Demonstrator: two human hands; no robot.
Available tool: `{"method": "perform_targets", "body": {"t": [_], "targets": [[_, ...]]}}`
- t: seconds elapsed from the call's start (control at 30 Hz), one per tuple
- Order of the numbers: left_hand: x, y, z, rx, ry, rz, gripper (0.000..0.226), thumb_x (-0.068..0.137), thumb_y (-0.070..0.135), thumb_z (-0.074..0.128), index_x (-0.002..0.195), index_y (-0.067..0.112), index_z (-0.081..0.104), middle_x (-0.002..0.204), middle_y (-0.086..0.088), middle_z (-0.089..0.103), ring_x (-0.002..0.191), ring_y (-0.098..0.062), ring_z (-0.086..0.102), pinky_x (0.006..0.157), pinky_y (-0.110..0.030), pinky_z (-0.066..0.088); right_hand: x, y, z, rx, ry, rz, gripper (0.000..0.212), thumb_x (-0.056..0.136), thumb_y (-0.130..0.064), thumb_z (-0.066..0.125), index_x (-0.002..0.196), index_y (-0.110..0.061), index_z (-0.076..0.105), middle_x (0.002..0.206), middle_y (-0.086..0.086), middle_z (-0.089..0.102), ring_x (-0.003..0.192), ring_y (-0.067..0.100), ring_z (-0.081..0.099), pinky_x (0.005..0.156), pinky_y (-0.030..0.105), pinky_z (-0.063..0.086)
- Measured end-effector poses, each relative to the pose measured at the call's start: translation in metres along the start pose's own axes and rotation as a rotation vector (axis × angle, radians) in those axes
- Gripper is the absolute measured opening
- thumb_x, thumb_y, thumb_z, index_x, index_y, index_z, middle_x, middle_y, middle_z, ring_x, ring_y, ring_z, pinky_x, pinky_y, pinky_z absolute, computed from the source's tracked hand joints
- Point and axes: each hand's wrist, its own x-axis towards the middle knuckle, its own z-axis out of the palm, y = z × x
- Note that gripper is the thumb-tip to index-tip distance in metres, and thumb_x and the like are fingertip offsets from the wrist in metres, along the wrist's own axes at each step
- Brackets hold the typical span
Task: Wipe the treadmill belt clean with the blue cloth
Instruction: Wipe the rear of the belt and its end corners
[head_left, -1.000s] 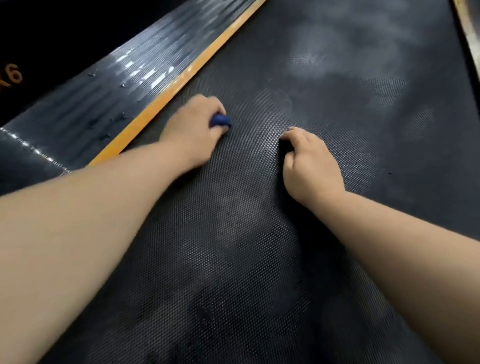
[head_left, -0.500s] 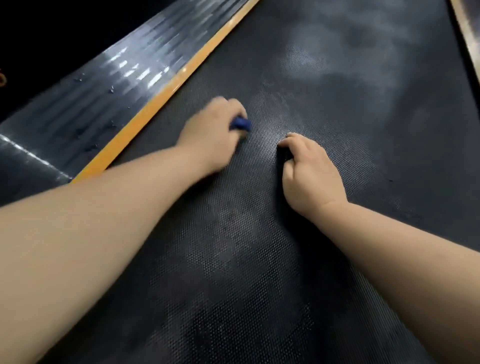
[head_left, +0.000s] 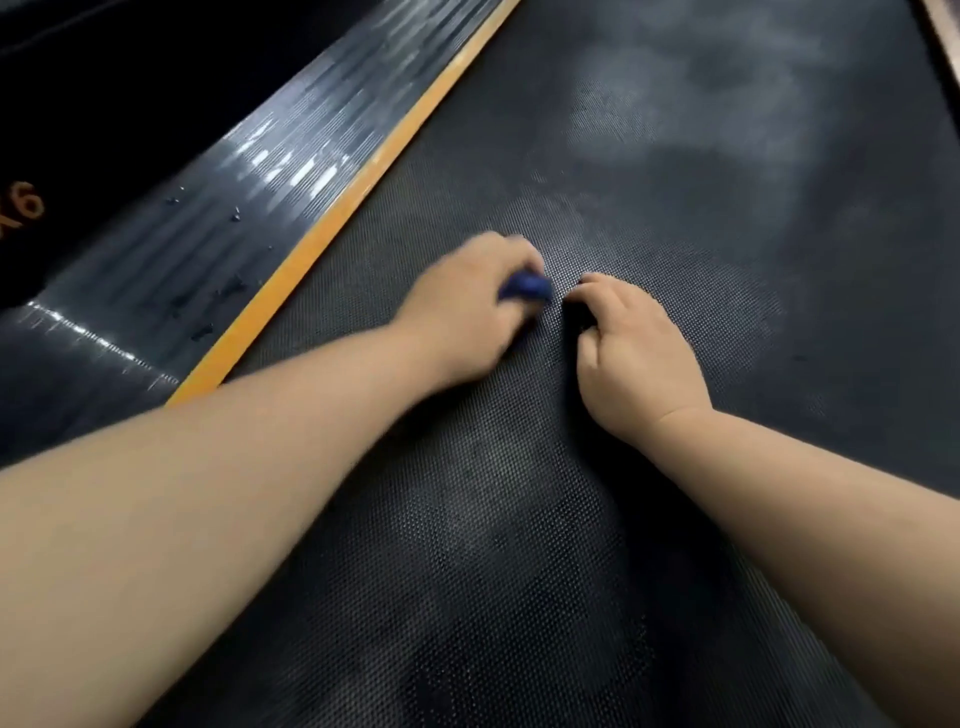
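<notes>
Left hand: the left hand (head_left: 462, 312) has its fingers curled round the blue cloth (head_left: 524, 287), bunching it into a wad. It looks blurred.
Cloth: only a small blue lump pokes out past the fingertips. It is pressed down on the treadmill belt (head_left: 701, 270), left of the belt's middle.
Right hand: the right hand (head_left: 634, 358) has its fingers curled under and rests on the belt. I see nothing held in it.
Key relation: the cloth sits on the side of the left hand that faces the right hand, just beside it, with only a thin strip of belt between them.
Nearer hand: the left one, since it already has the cloth.
Room to move: I'd say there is hardly any to the right. There is open belt back towards the orange strip (head_left: 332, 228) at the left edge, and ahead.
Left to do: pale hazy patches (head_left: 649, 104) lie well apart from the cloth, up towards the belt's far end, so the job looks unfinished.
</notes>
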Motion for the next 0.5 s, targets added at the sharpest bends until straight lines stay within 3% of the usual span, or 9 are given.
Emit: {"method": "perform_targets", "body": {"t": [0.07, 0.1, 0.13, 0.2, 0.3, 0.37, 0.5], "targets": [[-0.020, 0.015, 0.001, -0.030, -0.191, 0.213, 0.025, 0.075, 0.017, 0.056, 0.099, 0.017, 0.064, 0.101, -0.002, 0.059, 0.093, -0.015, 0.053, 0.085, -0.026, 0.039, 0.000, -0.001, -0.001, 0.008, -0.004, -0.011, 0.035, 0.081, -0.018, 0.040, 0.110, -0.013, 0.060, 0.123, 0.004, 0.056, 0.117, 0.025, 0.047, 0.098, 0.026, 0.028], [-0.016, 0.009, -0.005, 0.006, -0.208, 0.265, 0.029, 0.072, 0.013, 0.054, 0.100, 0.014, 0.064, 0.101, -0.005, 0.060, 0.094, -0.016, 0.053, 0.086, -0.025, 0.038, 0.000, -0.001, -0.002, 0.009, 0.000, -0.002, 0.035, 0.082, -0.017, 0.041, 0.110, -0.013, 0.060, 0.122, 0.004, 0.056, 0.116, 0.026, 0.046, 0.097, 0.027, 0.029], [-0.005, -0.003, -0.012, 0.076, -0.150, 0.264, 0.031, 0.072, 0.011, 0.053, 0.101, 0.011, 0.065, 0.102, -0.009, 0.060, 0.097, -0.020, 0.053, 0.087, -0.026, 0.037, -0.001, -0.002, -0.002, 0.011, 0.003, 0.008, 0.034, 0.084, -0.015, 0.043, 0.114, -0.013, 0.059, 0.125, 0.003, 0.055, 0.118, 0.025, 0.045, 0.098, 0.027, 0.028], [0.021, -0.032, -0.024, 0.197, 0.019, 0.094, 0.026, 0.080, 0.013, 0.055, 0.105, 0.013, 0.063, 0.108, -0.013, 0.058, 0.103, -0.029, 0.054, 0.089, -0.032, 0.038, -0.002, -0.001, -0.004, 0.011, 0.006, 0.014, 0.035, 0.088, -0.011, 0.044, 0.120, -0.014, 0.057, 0.132, 0.001, 0.052, 0.123, 0.021, 0.040, 0.100, 0.024, 0.025], [0.044, -0.045, -0.023, 0.208, 0.080, -0.178, 0.021, 0.087, 0.021, 0.059, 0.108, 0.020, 0.060, 0.113, -0.009, 0.055, 0.106, -0.029, 0.052, 0.088, -0.032, 0.038, -0.002, -0.002, -0.006, 0.020, 0.006, 0.012, 0.035, 0.089, -0.010, 0.044, 0.122, -0.015, 0.056, 0.134, 0.000, 0.050, 0.124, 0.019, 0.038, 0.100, 0.021, 0.023], [0.041, -0.028, -0.015, 0.154, 0.060, -0.168, 0.019, 0.086, 0.022, 0.060, 0.104, 0.022, 0.061, 0.109, -0.004, 0.055, 0.103, -0.026, 0.053, 0.085, -0.030, 0.038, -0.001, -0.003, -0.004, 0.026, 0.008, 0.009, 0.035, 0.088, -0.009, 0.045, 0.120, -0.014, 0.057, 0.133, 0.001, 0.051, 0.123, 0.020, 0.040, 0.101, 0.022, 0.024], [-0.005, 0.011, -0.008, 0.010, -0.142, 0.061, 0.019, 0.083, 0.016, 0.064, 0.101, 0.021, 0.062, 0.099, 0.004, 0.054, 0.093, -0.016, 0.053, 0.082, -0.027, 0.039, 0.001, 0.000, -0.003, 0.026, 0.019, -0.011, 0.032, 0.084, -0.006, 0.047, 0.114, -0.010, 0.059, 0.127, 0.007, 0.055, 0.119, 0.026, 0.044, 0.100, 0.025, 0.025]]}}
